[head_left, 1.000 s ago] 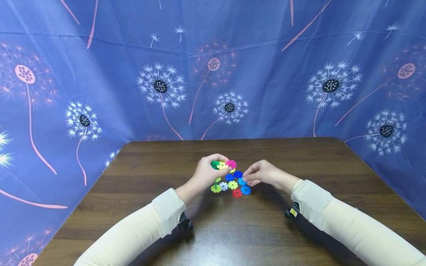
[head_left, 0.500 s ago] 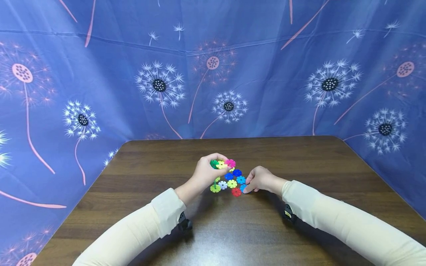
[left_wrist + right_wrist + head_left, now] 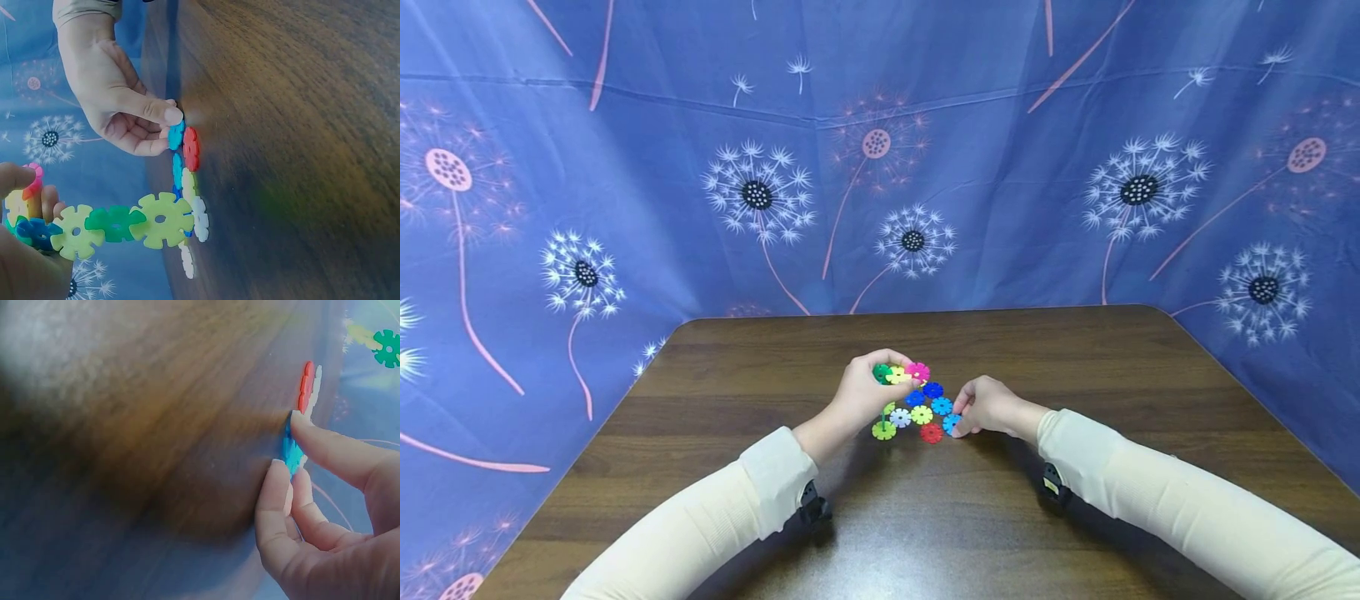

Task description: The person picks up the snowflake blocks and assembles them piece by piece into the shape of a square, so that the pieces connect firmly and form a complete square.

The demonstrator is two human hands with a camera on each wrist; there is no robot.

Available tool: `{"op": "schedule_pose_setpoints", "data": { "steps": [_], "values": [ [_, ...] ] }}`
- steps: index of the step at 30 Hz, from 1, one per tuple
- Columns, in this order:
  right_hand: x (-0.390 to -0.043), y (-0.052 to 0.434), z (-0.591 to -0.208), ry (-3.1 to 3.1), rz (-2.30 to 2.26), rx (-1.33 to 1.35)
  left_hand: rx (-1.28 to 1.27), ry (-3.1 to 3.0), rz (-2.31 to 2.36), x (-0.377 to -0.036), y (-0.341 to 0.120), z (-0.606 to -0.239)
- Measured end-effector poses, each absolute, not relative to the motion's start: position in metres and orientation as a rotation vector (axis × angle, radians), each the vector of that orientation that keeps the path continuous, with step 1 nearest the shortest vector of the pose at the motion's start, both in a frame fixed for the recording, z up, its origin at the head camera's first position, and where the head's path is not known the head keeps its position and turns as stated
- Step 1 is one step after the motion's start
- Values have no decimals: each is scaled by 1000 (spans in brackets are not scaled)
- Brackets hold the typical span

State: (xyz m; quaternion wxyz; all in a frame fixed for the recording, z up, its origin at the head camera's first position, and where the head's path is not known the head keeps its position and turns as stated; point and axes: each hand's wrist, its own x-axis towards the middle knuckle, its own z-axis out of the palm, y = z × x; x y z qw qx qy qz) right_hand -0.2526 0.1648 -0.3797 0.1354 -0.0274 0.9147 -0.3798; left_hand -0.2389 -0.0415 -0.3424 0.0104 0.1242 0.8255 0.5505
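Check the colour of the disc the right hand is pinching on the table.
Light blue disc, pinched by the right hand; clearest in the right wrist view.

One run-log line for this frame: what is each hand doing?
left hand: holds joined disc chain raised | right hand: pinches blue disc lying on table beside red disc

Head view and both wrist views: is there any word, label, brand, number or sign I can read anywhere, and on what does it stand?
No text can be read in any view.
The yellow tag on the black wrist device at the right sleeve: too small and blurred to read.
The plastic discs, the table and the dandelion cloth: no lettering shows.
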Motion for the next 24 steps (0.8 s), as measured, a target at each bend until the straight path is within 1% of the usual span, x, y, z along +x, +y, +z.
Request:
{"op": "schedule_pose_setpoints", "data": {
  "steps": [6, 10, 14, 19, 22, 24],
  "values": [
    [-253, 167, -380, 2620, -1195, -108, 422, 2564, 1763, -240, -41, -343],
    [-253, 169, -380, 2509, -1274, -99, 460, 2558, 1774, -241, -41, -344],
    [-256, 173, -382, 2389, -1343, -85, 445, 2536, 1763, -240, -42, -343],
    [-258, 178, -380, 2247, -1430, -108, 415, 2508, 1752, -228, -43, -328],
    [-257, 179, -374, 2161, -1492, -114, 434, 2513, 1754, -220, -43, -320],
    [-255, 180, -367, 2132, -1527, -105, 461, 2517, 1761, -221, -44, -320]
  ]
}}
